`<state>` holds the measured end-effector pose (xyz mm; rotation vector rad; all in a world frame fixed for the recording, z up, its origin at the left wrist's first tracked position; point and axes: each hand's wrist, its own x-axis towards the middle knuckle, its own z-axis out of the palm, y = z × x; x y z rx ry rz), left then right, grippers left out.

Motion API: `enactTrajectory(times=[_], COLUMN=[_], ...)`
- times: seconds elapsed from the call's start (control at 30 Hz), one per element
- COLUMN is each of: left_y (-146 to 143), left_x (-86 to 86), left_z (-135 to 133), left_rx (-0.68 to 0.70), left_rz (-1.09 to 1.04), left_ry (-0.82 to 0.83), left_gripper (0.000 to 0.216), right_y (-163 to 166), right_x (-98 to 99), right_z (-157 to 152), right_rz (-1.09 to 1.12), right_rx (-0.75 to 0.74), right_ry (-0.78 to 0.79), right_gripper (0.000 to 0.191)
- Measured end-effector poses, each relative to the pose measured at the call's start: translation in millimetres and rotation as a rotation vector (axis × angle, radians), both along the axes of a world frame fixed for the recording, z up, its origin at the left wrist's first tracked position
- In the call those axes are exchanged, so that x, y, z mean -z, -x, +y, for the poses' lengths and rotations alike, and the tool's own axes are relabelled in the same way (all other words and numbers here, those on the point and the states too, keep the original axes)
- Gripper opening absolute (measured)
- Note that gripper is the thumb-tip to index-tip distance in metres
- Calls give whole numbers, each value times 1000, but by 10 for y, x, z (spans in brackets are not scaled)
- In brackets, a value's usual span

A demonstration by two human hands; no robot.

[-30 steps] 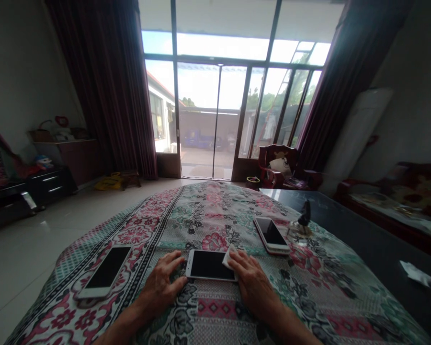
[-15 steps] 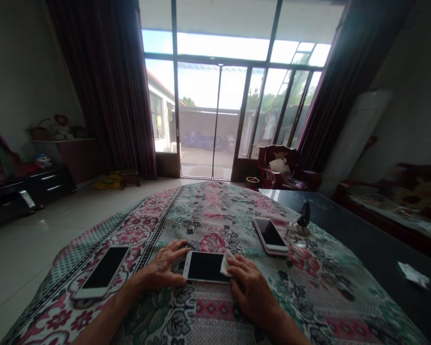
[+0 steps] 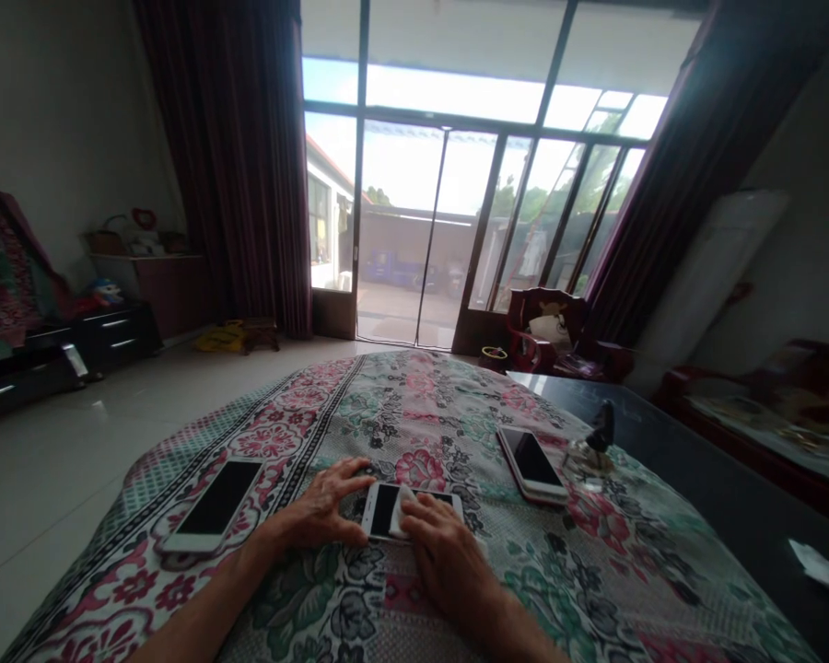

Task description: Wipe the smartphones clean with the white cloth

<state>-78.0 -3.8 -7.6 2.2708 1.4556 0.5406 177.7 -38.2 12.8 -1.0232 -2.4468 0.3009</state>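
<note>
A white smartphone (image 3: 382, 508) with a dark screen lies flat on the patterned tablecloth in front of me. My left hand (image 3: 332, 505) rests at its left end, thumb and fingers spread around that edge. Under the fingers of my right hand (image 3: 440, 539) a white tissue (image 3: 399, 517) is pressed on the phone's screen, left of its middle. The right hand hides part of the screen. Off to the left lies a second white phone (image 3: 221, 505), and to the right a third phone (image 3: 531, 463); neither hand touches them.
The floral tablecloth (image 3: 332, 608) covers the table. Right of the third phone stands a clear glass object with a dark top (image 3: 601, 433). Crumpled white paper (image 3: 821, 566) lies on the dark surface at right. A wooden armchair (image 3: 549, 331) stands near the glass doors.
My right hand has slid the tissue leftward across the screen, from the phone's right end to left of its middle. The left hand keeps its place at the phone. The view has tilted slightly.
</note>
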Motion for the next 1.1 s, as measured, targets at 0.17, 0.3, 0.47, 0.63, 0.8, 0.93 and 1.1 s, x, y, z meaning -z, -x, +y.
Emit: enactTrajectory(times=[0.17, 0.3, 0.47, 0.63, 0.8, 0.93, 1.1], left_y=[2, -3, -28, -33, -11, 0, 2], left_x=[39, 26, -67, -91, -94, -111, -97], left_z=[17, 14, -23, -36, -40, -46, -19], left_rx=[3, 8, 2, -2, 16, 30, 42], left_rz=[-11, -11, -3, 17, 6, 15, 75], left_ry=[-30, -30, 2, 17, 40, 56, 81], left_gripper=[77, 76, 75, 75, 74, 73, 76], right_y=[362, 345, -161, -697, -656, -284, 148], right_x=[-9, -1, 42, 140, 109, 14, -9], right_z=[160, 154, 81, 66, 14, -5, 41], right_rz=[15, 53, 64, 18, -18, -24, 2], right_rx=[-52, -92, -35, 110, 73, -48, -140], right_ry=[-17, -9, -5, 11, 17, 32, 0], right_gripper=[34, 34, 39, 36, 37, 35, 28])
